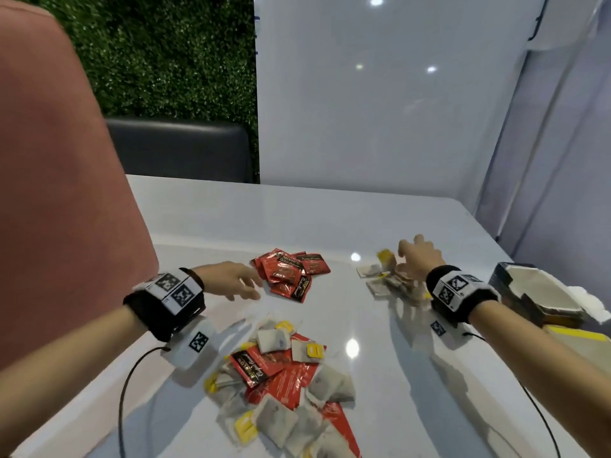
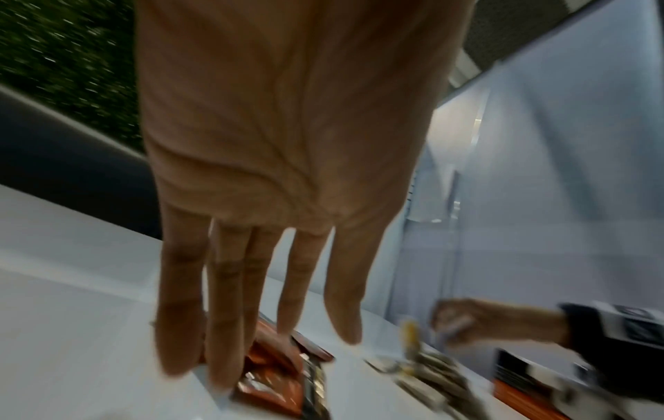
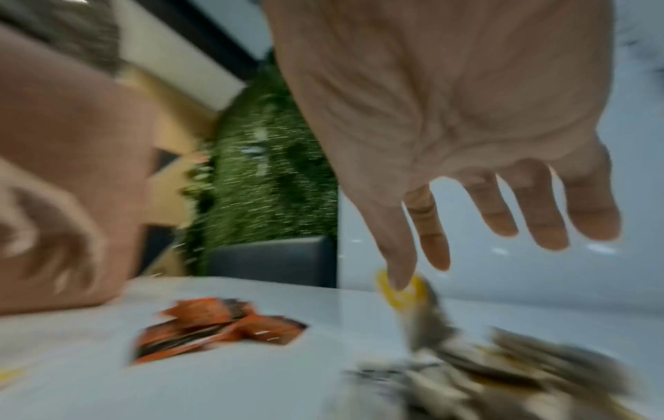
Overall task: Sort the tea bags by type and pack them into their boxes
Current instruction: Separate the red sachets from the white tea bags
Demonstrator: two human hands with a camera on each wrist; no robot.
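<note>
1. Glossy red foil sachets, roughly six, lie fanned mid-table; soft paper tea bags with yellow tags are heaped to their right.
2. A mixed pile sits nearest.
3. The left hand and right hand hover with fingers spread, holding nothing.
4. An open box stands far right.

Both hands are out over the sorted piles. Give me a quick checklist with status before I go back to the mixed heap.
1. Left hand free: ok, fingers straight, holding nothing.
2. Right hand free: ok, fingers spread; a yellow-tagged bag just below them, contact cannot tell.
3. Red packet pile one type only: ok.
4. Paper bag pile one type only: cannot tell, blurred.
5. Mixed heap still to sort: not ok, red packets and paper bags together.
6. Open box reachable at right: ok; its contents cannot tell.
</note>
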